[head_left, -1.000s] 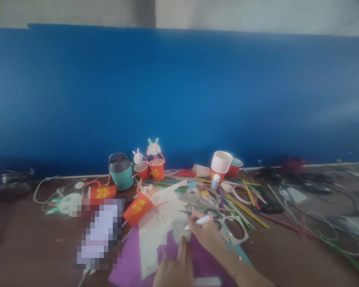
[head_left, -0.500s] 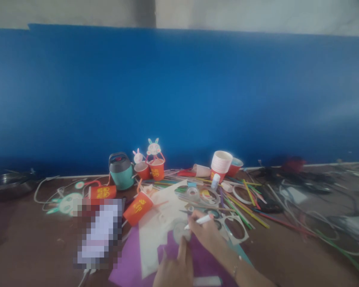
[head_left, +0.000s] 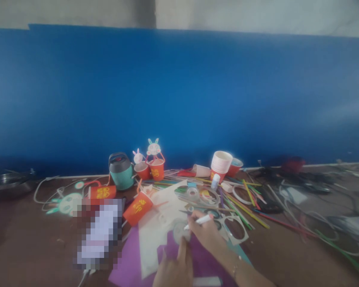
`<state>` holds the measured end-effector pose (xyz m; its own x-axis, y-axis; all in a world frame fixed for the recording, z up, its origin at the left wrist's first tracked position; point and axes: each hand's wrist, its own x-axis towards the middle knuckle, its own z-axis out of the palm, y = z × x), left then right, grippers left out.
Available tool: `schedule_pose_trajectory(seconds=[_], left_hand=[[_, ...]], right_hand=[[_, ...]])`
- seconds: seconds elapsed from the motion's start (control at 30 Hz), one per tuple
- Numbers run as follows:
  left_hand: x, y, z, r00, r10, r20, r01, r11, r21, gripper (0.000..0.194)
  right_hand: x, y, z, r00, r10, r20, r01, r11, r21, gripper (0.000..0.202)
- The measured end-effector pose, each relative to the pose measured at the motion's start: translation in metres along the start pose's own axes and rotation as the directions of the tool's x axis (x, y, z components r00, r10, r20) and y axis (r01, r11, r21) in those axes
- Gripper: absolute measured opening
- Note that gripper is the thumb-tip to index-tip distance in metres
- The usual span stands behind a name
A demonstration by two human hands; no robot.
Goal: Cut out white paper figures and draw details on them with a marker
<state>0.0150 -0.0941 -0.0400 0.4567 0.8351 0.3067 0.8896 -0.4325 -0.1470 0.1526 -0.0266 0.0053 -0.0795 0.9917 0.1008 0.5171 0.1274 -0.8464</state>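
My right hand (head_left: 205, 231) pinches a white marker (head_left: 202, 220) with a reddish end, its tip at the edge of a pale round disc (head_left: 180, 231). My left hand (head_left: 176, 266) lies low in front, index finger stretched out and pressing on the disc's near edge. Beneath the disc are purple paper (head_left: 127, 255) and a white sheet (head_left: 148, 243) with faint round outlines. Just beyond my right fingers lie dark-bladed scissors (head_left: 211, 212), partly hidden. To the right is a white card with a round hole (head_left: 242, 239). A white marker-like stick (head_left: 208, 281) rests by my left wrist.
Red paper cups (head_left: 138, 208) lie left of the sheet; a cup stack (head_left: 221, 161) stands behind. Coloured sticks (head_left: 248, 207) and tape rolls spread to the right. A teal lidded container (head_left: 121, 175), a pixelated phone-like device (head_left: 100, 233) and cables (head_left: 312, 229) also occupy the table.
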Motion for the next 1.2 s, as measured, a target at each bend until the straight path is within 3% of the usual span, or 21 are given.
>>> schedule_pose_trajectory(seconds=[0.37, 0.63, 1.03, 1.2], left_hand=[[-0.001, 0.001, 0.003, 0.999, -0.028, 0.014, 0.028, 1.0, -0.009, 0.037], [-0.002, -0.001, 0.01, 1.0, -0.025, 0.015, 0.026, 0.999, -0.033, 0.038], [-0.002, -0.002, 0.004, 0.999, 0.008, 0.038, -0.008, 1.0, -0.003, 0.037], [-0.004, -0.002, 0.004, 1.0, 0.025, -0.005, -0.025, 1.0, 0.009, 0.043]], right_hand=[[0.0, 0.002, 0.002, 1.0, 0.029, 0.005, -0.029, 0.998, 0.062, 0.024], [0.005, 0.01, 0.008, 0.988, 0.145, -0.055, -0.127, 0.96, 0.251, 0.02], [0.003, 0.006, 0.006, 0.993, 0.112, -0.032, -0.1, 0.965, 0.244, 0.025], [0.002, 0.006, 0.005, 0.997, 0.061, -0.046, -0.045, 0.958, 0.282, 0.027]])
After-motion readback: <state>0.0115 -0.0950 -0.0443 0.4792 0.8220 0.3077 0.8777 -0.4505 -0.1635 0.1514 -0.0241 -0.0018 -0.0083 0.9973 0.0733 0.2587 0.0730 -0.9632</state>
